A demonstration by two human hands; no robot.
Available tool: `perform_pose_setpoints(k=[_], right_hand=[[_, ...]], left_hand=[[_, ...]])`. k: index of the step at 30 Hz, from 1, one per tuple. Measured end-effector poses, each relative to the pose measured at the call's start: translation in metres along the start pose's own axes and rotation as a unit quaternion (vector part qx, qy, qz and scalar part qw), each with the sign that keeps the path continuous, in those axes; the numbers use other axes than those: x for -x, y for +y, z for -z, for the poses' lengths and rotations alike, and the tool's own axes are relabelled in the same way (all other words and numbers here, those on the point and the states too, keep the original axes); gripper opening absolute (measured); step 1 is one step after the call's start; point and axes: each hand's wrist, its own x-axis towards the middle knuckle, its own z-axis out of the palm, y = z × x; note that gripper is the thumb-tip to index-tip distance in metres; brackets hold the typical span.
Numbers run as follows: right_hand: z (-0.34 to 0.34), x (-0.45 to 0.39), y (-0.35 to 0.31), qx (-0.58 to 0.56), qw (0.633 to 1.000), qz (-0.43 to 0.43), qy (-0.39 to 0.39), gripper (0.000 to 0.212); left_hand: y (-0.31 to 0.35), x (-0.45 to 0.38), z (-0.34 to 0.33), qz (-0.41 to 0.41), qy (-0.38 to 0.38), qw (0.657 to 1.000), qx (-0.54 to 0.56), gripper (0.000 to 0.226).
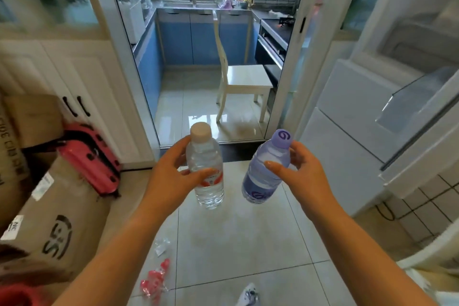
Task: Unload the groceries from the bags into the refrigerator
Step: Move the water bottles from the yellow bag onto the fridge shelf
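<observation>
Both bottles are in hand in the middle of the frame, and the refrigerator (387,97) stands along the right edge with its door swung open, so the coming move looks like a turn to the right. The right hand (301,174) is the nearer one to that opening. Its grip is closed around a purple-tinted bottle (265,169), thumb across the front and fingers behind the shoulder just under the purple cap. This bottle leans, cap toward the upper right, base toward the lower left.

The left hand (171,176) wraps a clear water bottle (206,166) with a white cap and a red-and-white label. That bottle stands close to upright, cap at the top, and the two bottles hang side by side without touching.

Below them is a pale, glossy tiled floor (248,243), with scraps of red and clear plastic wrapping (155,278) at the lower centre. Cardboard boxes (57,211) and a pink case (92,156) fill the left side. Straight ahead, a doorway opens onto a narrow kitchen with blue cabinets, where a white chair (238,82) stands.
</observation>
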Motion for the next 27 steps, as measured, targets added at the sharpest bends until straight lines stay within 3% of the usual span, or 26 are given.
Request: perform_pose_setpoints(k=[8,14,17,27], right_hand=[[-0.006,-0.170,0.022,-0.041,0.999,0.014,0.014,0.056],[0.023,-0.296,0.017,-0.041,0.996,0.034,0.068,0.053],[0.047,-0.341,0.019,-0.031,0.994,0.028,0.106,0.064],[0.143,-0.457,0.037,0.005,0.966,0.029,0.257,0.046]], left_hand=[[-0.009,-0.156,-0.047,-0.029,-0.013,0.999,-0.024,0.065],[0.008,-0.286,-0.088,-0.065,-0.006,0.998,-0.023,0.063],[0.017,-0.339,-0.116,-0.079,-0.024,0.997,-0.012,0.060],[0.045,-0.522,-0.252,-0.129,-0.206,0.970,0.025,0.062]])
